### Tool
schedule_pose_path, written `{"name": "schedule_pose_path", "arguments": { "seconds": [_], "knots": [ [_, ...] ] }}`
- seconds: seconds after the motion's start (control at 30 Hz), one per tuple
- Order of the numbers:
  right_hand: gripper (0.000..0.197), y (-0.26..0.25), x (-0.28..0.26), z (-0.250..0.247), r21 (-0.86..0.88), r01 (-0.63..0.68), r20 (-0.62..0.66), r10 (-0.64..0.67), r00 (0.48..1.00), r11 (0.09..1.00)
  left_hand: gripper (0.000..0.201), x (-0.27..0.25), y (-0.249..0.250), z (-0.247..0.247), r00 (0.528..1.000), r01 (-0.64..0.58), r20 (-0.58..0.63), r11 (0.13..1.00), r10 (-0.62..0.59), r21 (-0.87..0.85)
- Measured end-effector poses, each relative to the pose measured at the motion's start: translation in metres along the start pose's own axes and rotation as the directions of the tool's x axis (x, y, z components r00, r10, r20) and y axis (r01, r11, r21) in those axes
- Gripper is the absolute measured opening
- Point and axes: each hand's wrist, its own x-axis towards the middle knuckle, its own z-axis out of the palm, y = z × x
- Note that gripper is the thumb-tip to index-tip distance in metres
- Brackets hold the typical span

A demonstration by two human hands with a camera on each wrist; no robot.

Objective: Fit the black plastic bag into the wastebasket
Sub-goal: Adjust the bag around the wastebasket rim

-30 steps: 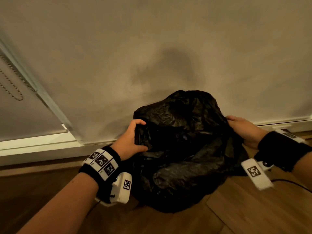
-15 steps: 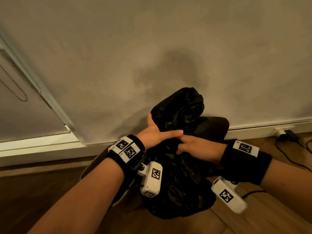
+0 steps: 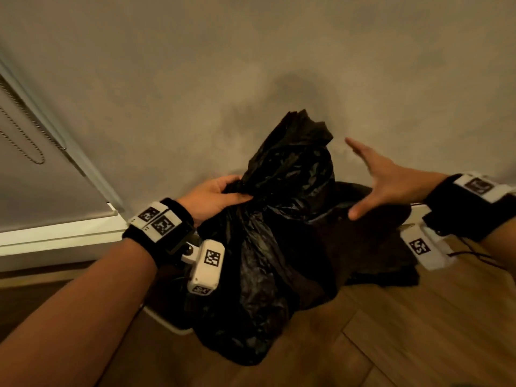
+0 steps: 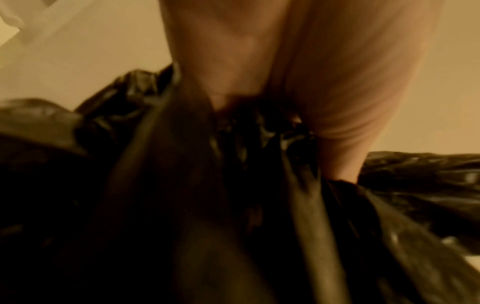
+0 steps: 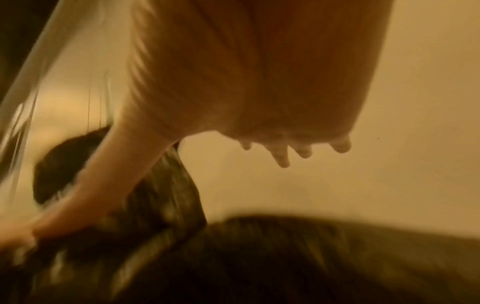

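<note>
Gripping a gathered fold of the black plastic bag (image 3: 282, 219), the left hand (image 3: 212, 198) holds its grip tight on the bag's left side. Bunched upright, the bag stands over the wastebasket (image 3: 167, 321) on the wooden floor (image 3: 405, 344), against the far wall (image 3: 251, 65). Right of it, the right hand (image 3: 391, 182) is spread wide, holding nothing.

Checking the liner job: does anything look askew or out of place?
Yes. The black plastic bag is bunched in a twisted peak, gripped by the left hand, and spills onto the floor rather than lining the wastebasket. The right hand is open.
</note>
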Motion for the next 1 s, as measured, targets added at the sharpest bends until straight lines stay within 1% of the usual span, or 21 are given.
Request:
{"name": "schedule_pose_path", "arguments": {
  "seconds": [0.03,0.07,0.1,0.13,0.17,0.2,0.23,0.27,0.3,0.4,0.43,0.5,0.53,0.6,0.63,0.7,0.8,0.83,0.9,1.0],
  "knots": [
    [0.143,0.006,0.006,0.008,-0.13,-0.049,0.092,0.061,0.994,0.99,0.03,0.0,0.006,-0.002,1.0,-0.025,-0.005,1.0,0.025,-0.001],
    [0.143,0.01,0.011,0.021,-0.236,-0.074,0.172,0.117,0.978,0.969,0.032,0.0,0.011,-0.004,0.999,-0.047,-0.02,0.999,0.047,-0.015],
    [0.134,0.012,0.015,0.033,-0.292,-0.071,0.23,0.142,0.963,0.954,0.034,0.0,0.016,-0.006,0.997,-0.068,-0.043,0.997,0.067,-0.036],
    [0.11,0.012,0.018,0.042,-0.313,-0.071,0.252,0.155,0.955,0.947,0.035,-0.002,0.02,-0.01,0.995,-0.087,-0.063,0.995,0.084,-0.051],
    [0.077,0.012,0.021,0.048,-0.305,-0.075,0.237,0.152,0.96,0.949,0.036,-0.004,0.025,-0.015,0.992,-0.101,-0.082,0.993,0.097,-0.057],
    [0.043,0.01,0.024,0.046,-0.3,-0.09,0.189,0.151,0.97,0.95,0.036,-0.008,0.029,-0.021,0.989,-0.109,-0.11,0.993,0.102,-0.054],
    [0.018,0.009,0.026,0.041,-0.304,-0.118,0.138,0.166,0.977,0.945,0.035,-0.011,0.033,-0.029,0.983,-0.117,-0.144,0.992,0.11,-0.037],
    [0.008,0.006,0.029,0.033,-0.269,-0.142,0.1,0.174,0.98,0.953,0.035,-0.016,0.037,-0.038,0.975,-0.127,-0.187,0.992,0.122,-0.014],
    [0.012,0.004,0.032,0.023,-0.206,-0.159,0.068,0.177,0.982,0.966,0.035,-0.021,0.043,-0.047,0.964,-0.139,-0.229,0.99,0.135,0.0],
    [0.004,-0.021,0.038,-0.006,0.094,-0.126,0.042,0.122,0.992,0.988,0.033,-0.041,0.068,-0.072,0.917,-0.2,-0.351,0.98,0.191,0.013],
    [0.005,-0.035,0.04,-0.013,0.209,-0.103,0.047,0.096,0.994,0.972,0.032,-0.051,0.079,-0.079,0.897,-0.227,-0.385,0.974,0.216,0.018],
    [0.011,-0.065,0.047,-0.02,0.409,-0.072,0.046,0.058,0.997,0.91,0.036,-0.068,0.099,-0.092,0.857,-0.267,-0.448,0.963,0.254,0.037],
    [0.018,-0.082,0.053,-0.022,0.473,-0.052,0.049,0.033,0.998,0.88,0.038,-0.08,0.107,-0.1,0.829,-0.281,-0.49,0.958,0.269,0.051],
    [0.031,-0.117,0.062,-0.021,0.542,-0.03,0.058,-0.003,0.998,0.84,0.034,-0.103,0.118,-0.118,0.774,-0.304,-0.57,0.951,0.278,0.051],
    [0.033,-0.132,0.066,-0.02,0.557,-0.02,0.067,-0.022,0.998,0.83,0.031,-0.114,0.119,-0.127,0.754,-0.309,-0.596,0.95,0.277,0.051],
    [0.029,-0.163,0.073,-0.012,0.551,-0.007,0.099,-0.058,0.993,0.834,0.028,-0.138,0.113,-0.144,0.725,-0.294,-0.638,0.954,0.261,0.055],
    [0.019,-0.193,0.082,0.007,0.496,-0.024,0.14,-0.052,0.989,0.868,0.028,-0.169,0.085,-0.162,0.726,-0.231,-0.66,0.973,0.192,0.029],
    [0.018,-0.2,0.083,0.015,0.454,-0.034,0.156,-0.042,0.987,0.89,0.027,-0.175,0.072,-0.165,0.732,-0.204,-0.664,0.979,0.156,0.006],
    [0.02,-0.21,0.087,0.037,0.379,-0.063,0.179,-0.006,0.984,0.923,0.028,-0.186,0.039,-0.168,0.724,-0.156,-0.686,0.986,0.077,-0.054],
    [0.024,-0.221,0.094,0.073,0.318,-0.12,0.22,0.05,0.974,0.94,0.034,-0.189,-0.012,-0.174,0.694,-0.071,-0.716,0.982,-0.076,-0.172]
  ]
}}
